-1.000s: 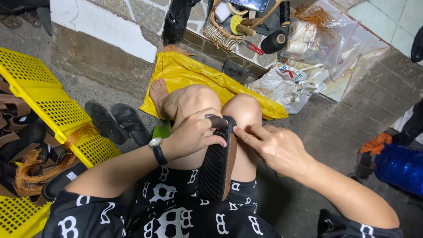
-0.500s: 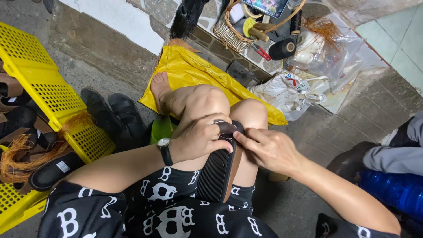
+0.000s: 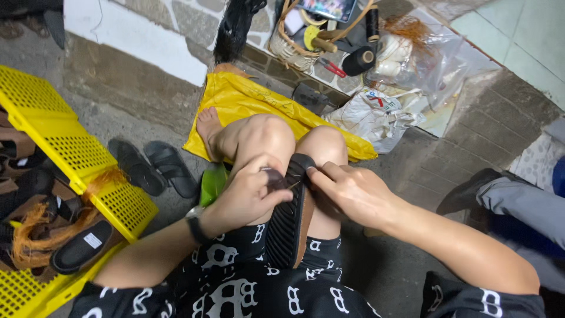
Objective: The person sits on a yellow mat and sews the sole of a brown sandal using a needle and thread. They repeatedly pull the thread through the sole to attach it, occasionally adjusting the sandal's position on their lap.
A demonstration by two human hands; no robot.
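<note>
A black sandal (image 3: 287,221) stands on edge between my knees, sole side toward me. My left hand (image 3: 247,194), with a black watch on the wrist, grips the sandal's upper end and a dark strap piece. My right hand (image 3: 353,191) pinches the sandal's top edge from the right, fingertips meeting the left hand. Whether a needle or thread is between the fingers is too small to tell. I sit on the ground in black patterned shorts with my bare foot (image 3: 209,132) on a yellow bag (image 3: 247,97).
Yellow perforated crates (image 3: 65,156) at left hold sandals and orange fibre. A pair of black slides (image 3: 153,168) lies on the floor. A basket (image 3: 294,44), black thread spool (image 3: 359,60) and plastic bags (image 3: 382,112) sit on the step. Another person's leg (image 3: 518,203) is at right.
The view has shifted slightly. My hands stay on the sandal's top end; the right fingers have moved closer to the left hand at the edge.
</note>
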